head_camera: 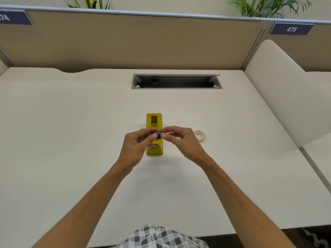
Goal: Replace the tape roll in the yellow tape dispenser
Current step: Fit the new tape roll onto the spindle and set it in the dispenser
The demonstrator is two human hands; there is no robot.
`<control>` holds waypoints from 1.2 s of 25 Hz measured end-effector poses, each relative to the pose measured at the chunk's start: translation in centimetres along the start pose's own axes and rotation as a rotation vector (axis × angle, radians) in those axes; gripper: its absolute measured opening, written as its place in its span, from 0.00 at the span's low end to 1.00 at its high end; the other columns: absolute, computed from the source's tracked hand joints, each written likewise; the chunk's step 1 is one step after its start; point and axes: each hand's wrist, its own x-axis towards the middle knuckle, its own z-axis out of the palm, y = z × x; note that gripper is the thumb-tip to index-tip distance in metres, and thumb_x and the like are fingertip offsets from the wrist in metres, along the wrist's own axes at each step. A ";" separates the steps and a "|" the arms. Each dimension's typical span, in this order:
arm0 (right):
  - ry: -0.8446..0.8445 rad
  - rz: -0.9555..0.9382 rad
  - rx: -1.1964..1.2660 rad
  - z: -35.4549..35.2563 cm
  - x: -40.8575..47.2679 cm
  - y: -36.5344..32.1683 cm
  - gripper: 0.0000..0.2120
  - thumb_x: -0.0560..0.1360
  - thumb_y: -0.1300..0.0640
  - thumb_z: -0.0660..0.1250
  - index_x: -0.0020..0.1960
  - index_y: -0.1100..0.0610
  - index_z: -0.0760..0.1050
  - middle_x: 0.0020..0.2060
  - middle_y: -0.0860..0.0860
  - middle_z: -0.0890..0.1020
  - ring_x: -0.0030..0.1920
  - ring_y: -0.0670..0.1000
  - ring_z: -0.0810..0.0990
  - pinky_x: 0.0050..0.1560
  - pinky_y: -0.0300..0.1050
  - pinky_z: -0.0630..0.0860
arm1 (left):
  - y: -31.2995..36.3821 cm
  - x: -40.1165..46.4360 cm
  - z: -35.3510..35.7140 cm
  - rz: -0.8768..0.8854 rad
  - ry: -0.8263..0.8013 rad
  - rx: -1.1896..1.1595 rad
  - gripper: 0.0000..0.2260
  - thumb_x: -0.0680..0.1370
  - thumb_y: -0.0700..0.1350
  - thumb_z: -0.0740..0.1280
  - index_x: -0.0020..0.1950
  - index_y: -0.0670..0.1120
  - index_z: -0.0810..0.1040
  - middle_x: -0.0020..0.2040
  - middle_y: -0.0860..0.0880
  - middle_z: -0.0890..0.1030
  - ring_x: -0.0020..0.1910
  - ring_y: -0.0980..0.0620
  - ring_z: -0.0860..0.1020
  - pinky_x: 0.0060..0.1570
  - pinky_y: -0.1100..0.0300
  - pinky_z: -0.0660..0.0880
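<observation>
Over the yellow tape dispenser point(154, 134), both hands pinch a small dark spool core point(158, 135).
Left hand point(137, 146) and right hand point(180, 140) each grip one end of it with fingertips, above the dispenser's middle on the desk point(71, 131). Fresh tape roll point(199, 135) lies flat just right of the right hand. Likely step: core is out; next, thread it through that roll.
</observation>
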 end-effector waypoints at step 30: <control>0.295 0.110 0.178 -4.6 0.3 2.6 0.20 0.68 0.60 0.77 0.59 0.53 0.77 0.50 0.51 0.85 0.52 0.48 0.84 0.52 0.39 0.78 | 0.3 -0.3 0.0 -0.036 0.050 -0.018 0.09 0.75 0.40 0.71 0.55 0.47 0.83 0.48 0.46 0.86 0.44 0.50 0.84 0.44 0.64 0.79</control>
